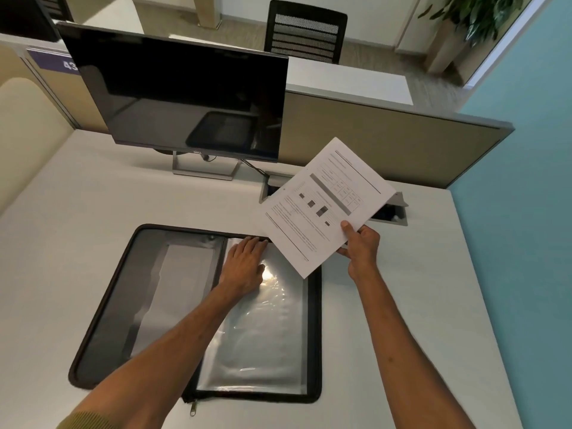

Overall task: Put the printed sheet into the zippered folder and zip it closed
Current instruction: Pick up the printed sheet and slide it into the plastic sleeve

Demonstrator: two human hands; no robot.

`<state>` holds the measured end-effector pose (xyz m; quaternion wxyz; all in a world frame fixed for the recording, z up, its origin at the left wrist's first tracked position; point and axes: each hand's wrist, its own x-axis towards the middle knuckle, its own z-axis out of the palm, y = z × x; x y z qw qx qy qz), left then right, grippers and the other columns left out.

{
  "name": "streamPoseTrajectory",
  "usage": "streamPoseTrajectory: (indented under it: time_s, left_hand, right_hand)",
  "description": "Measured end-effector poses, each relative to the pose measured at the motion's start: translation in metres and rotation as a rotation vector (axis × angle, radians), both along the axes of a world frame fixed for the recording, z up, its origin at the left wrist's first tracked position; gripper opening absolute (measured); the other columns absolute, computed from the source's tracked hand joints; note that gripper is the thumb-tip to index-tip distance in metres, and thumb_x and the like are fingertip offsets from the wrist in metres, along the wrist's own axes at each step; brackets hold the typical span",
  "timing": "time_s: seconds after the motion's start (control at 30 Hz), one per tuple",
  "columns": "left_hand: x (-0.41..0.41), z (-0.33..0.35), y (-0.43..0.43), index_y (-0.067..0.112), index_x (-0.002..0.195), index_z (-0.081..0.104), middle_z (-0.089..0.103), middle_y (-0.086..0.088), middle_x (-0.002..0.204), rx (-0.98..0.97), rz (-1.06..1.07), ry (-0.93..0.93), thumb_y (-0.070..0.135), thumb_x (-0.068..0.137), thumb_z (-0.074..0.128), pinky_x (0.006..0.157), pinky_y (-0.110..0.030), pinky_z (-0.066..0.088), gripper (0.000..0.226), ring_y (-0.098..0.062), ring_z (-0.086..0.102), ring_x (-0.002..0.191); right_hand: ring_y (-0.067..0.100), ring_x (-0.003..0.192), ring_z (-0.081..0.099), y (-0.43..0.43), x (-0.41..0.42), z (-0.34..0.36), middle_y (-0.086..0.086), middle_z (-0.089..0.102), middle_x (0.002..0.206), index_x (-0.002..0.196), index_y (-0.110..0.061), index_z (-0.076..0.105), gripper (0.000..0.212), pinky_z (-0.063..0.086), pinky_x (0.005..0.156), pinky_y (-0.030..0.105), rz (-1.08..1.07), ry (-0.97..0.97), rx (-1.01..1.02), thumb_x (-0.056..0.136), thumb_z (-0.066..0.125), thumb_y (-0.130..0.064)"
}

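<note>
We see a zippered folder (pixel 198 308) lying open on a white desk (pixel 62 243). The left hand (pixel 244 264) rests flat, fingers spread, on the folder's clear right-hand sleeve. The right hand (pixel 360 247) pinches the printed sheet (pixel 325 205) by its near edge, holding it tilted above the folder's far right corner. A dark monitor (pixel 185 97) stands behind.
</note>
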<state>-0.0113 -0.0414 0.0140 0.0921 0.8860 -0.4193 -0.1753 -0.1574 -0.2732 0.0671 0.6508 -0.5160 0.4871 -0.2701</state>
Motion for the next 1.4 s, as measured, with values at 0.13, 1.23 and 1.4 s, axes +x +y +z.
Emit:
streamPoseTrajectory:
  time_s: [0.13, 1.23, 1.4]
  left_hand:
    - [0.000, -0.003, 0.000, 0.022, 0.166, 0.032, 0.036, 0.000, 0.170, 0.010, -0.023, -0.042, 0.027, 0.104, 0.058, 0.133, -0.042, 0.028, 0.067, -0.025, 0.032, 0.160]
    - [0.023, -0.010, -0.014, 0.029, 0.124, 0.066, 0.057, 0.009, 0.135, -0.120, -0.138, -0.117, 0.039, 0.103, 0.064, 0.110, -0.033, 0.043, 0.023, -0.017, 0.056, 0.126]
    - [0.022, -0.014, -0.013, 0.025, 0.113, 0.065, 0.066, 0.008, 0.123, -0.182, -0.135, -0.133, 0.031, 0.107, 0.057, 0.101, -0.032, 0.044, 0.012, -0.019, 0.058, 0.118]
  right_hand:
    - [0.010, 0.092, 0.077, 0.002, 0.012, -0.007, -0.004, 0.080, 0.107, 0.120, -0.016, 0.073, 0.020, 0.067, 0.064, 0.035, 0.027, -0.007, 0.011, 0.101, 0.071, -0.017]
    - [0.008, 0.091, 0.081, -0.001, 0.072, -0.002, -0.005, 0.080, 0.112, 0.105, -0.032, 0.073, 0.010, 0.069, 0.079, 0.050, -0.081, -0.068, -0.100, 0.102, 0.070, -0.023]
    - [0.018, 0.099, 0.081, 0.002, 0.074, -0.005, 0.001, 0.080, 0.118, 0.121, -0.016, 0.072, 0.020, 0.068, 0.081, 0.051, -0.094, -0.067, -0.109, 0.103, 0.069, -0.024]
